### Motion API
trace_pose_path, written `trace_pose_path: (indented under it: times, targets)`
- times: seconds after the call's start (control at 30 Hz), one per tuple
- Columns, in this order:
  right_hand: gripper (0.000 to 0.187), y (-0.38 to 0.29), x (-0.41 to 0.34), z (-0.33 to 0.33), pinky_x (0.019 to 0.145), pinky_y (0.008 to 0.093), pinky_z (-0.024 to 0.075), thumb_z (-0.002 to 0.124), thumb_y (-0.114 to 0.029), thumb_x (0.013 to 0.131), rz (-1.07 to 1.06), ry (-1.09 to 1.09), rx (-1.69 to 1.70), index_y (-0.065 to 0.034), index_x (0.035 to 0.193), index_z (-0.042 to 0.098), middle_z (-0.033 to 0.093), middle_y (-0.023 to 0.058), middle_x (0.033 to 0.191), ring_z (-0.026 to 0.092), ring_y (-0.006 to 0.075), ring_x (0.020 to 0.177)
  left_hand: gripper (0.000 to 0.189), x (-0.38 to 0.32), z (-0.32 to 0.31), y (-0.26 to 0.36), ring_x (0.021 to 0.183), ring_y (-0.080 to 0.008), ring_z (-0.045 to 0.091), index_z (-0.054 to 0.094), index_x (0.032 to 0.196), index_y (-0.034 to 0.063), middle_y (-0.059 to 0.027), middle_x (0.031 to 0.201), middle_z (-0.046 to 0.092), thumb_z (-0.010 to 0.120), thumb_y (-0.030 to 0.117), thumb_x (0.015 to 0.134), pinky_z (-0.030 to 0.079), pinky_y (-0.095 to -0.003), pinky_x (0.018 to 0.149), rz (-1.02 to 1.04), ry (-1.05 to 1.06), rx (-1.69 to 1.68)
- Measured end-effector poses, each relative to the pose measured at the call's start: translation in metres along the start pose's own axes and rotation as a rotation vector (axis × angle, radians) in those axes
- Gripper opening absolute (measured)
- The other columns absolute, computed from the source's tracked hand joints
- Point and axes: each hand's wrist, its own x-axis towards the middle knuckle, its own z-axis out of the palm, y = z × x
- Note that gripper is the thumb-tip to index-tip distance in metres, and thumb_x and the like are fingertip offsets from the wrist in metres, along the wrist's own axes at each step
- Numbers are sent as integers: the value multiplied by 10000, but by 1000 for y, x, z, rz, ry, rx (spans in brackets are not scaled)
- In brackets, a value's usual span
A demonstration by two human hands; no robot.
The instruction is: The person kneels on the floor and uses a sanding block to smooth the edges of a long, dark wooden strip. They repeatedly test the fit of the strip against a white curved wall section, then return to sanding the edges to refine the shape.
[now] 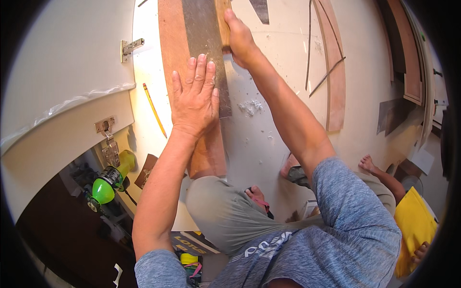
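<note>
My left hand (196,97) lies flat, palm down, on a dark laminate strip (205,32) that rests on a reddish-brown wooden board (173,43). With my right hand (242,41) I hold a wooden block (223,23) against the right edge of the strip, near the top of the view. The block's far end is out of frame. Below my left hand the lower end of the board reaches my knee. White shavings (251,107) lie on the pale surface right of the board, and a yellow pencil (155,109) lies to its left.
A second wooden board (335,72) and thin dark strips (327,76) lie on the right. Metal hinges (132,48) are fixed to pale panels on the left, above a green lamp-like object (104,189). Another person's foot (366,162) and a yellow cloth (414,226) are at the lower right.
</note>
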Motion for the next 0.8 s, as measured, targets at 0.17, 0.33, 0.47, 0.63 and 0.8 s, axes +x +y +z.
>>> trace_pose_path:
  times: [0.17,0.33,0.47,0.63,0.8]
  targets:
    - [563,20,-21,-6,713,341,529,453,-528,1087,-47,38,-76,14,1189,565,640,107,1008,619,184,870,646,1,0,2,1618,-259,205,354,1652,144,-75,1743,259,500,256,1032,109,-576,1291,-6,1,2]
    - [482,29,-104,-4,841,294,473,421,-465,1123,-52,24,-114,5,1143,527,561,61,1001,517,130,930,640,2,2,2,1610,-266,233,388,1636,138,-79,1732,290,522,254,1021,146,-586,1281,-5,32,14]
    - [483,36,-134,-8,842,293,473,405,-464,1128,-32,-2,-130,5,1164,509,563,66,1016,519,124,940,628,1,5,3,1604,-275,251,410,1626,138,-83,1720,318,525,247,1019,163,-595,1274,-4,61,14]
    - [474,43,-165,-11,776,281,491,389,-464,1130,48,-49,-105,-3,1180,487,568,80,993,551,124,867,638,1,7,4,1598,-280,267,419,1620,136,-85,1714,329,543,232,1001,173,-616,1266,-8,89,1]
    - [495,37,-203,-7,637,279,498,386,-494,1122,211,-36,-42,-16,1226,462,569,88,938,562,133,691,647,0,11,4,1596,-276,269,454,1597,125,-89,1702,348,582,214,969,151,-631,1267,-14,120,-37]
